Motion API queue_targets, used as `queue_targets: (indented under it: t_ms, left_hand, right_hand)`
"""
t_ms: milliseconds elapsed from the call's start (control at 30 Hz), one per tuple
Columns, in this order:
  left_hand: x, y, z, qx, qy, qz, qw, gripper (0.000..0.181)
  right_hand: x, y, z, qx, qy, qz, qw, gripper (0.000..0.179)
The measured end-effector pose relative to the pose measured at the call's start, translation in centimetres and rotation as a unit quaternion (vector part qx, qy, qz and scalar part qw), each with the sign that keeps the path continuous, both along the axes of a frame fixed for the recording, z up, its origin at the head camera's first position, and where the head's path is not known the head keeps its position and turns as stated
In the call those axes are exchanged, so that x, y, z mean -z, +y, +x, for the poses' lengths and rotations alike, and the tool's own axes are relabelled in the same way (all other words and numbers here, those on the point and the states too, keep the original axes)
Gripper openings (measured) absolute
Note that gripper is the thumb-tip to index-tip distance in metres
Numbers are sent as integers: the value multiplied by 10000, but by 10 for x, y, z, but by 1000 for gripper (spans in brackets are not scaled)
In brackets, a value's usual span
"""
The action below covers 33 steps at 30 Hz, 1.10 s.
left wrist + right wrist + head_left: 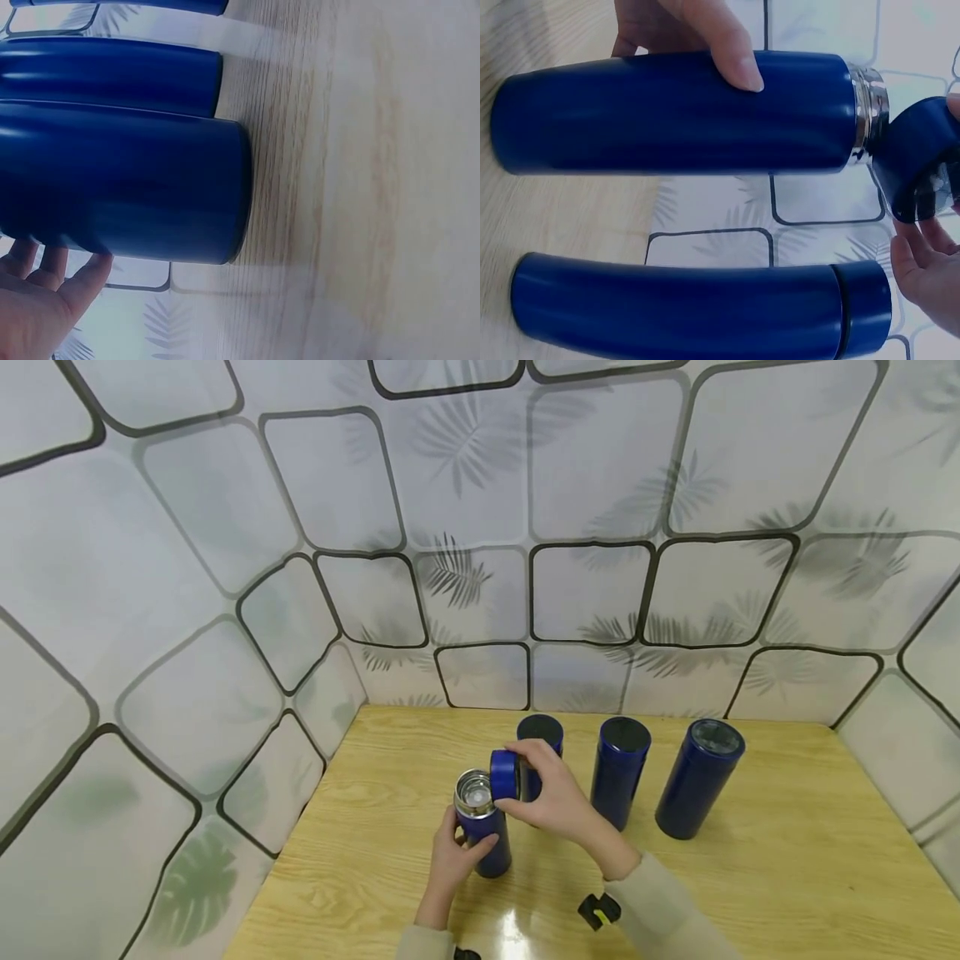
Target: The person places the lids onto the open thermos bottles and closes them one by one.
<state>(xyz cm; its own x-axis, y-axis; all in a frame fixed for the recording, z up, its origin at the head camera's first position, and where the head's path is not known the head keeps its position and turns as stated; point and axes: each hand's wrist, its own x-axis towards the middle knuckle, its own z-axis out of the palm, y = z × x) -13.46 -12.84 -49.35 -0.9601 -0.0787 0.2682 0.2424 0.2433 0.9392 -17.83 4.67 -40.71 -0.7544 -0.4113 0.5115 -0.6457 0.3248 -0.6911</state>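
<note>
My left hand (448, 860) grips an uncapped dark blue thermos bottle (492, 853) standing upright on the table. Its silver threaded neck and round opening (477, 790) show at the top. Just right of that rim, my right hand (558, 800) pinches the blue lid (504, 774) between thumb and fingers, turned on its side. From the right wrist, the lid (919, 154) appears right at the steel neck (868, 112), with the left thumb lying along the bottle (675, 116). In the left wrist view, the left fingers (86, 281) press against the bottle's side (127, 180).
Three more blue bottles stand to the right: one (540, 731) partly hidden behind the right hand, a middle one (619, 772), and a third (697, 781) farthest right. All rest on the wooden table (810, 852), backed by a patterned curtain-like wall (585, 593).
</note>
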Motion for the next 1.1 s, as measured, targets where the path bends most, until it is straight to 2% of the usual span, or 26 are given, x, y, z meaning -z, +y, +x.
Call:
queue_targets:
  t_ms: [267,533,800,1000,1100]
  left_hand:
    - [1,0,-2,101,78,36,9999,49]
    - [1,6,-1,36,248,72,9997,47]
    - [1,5,-1,48,195,60,9998,49]
    - [1,4,1,-4,299,32,9995,49]
    - [2,3,1,-23,332,33,9994,49]
  right_hand:
    - [-5,-18,-1,-110,211,-49,9997,62]
    - [2,-32,-3,-232,342,-74,9991,59]
    - [9,-39,-3,-336,229,-77,9991,56]
    - [15,-40,-4,-327,-7,51,9995,57]
    - [17,-39,-6,-451,-200,91,9987,63]
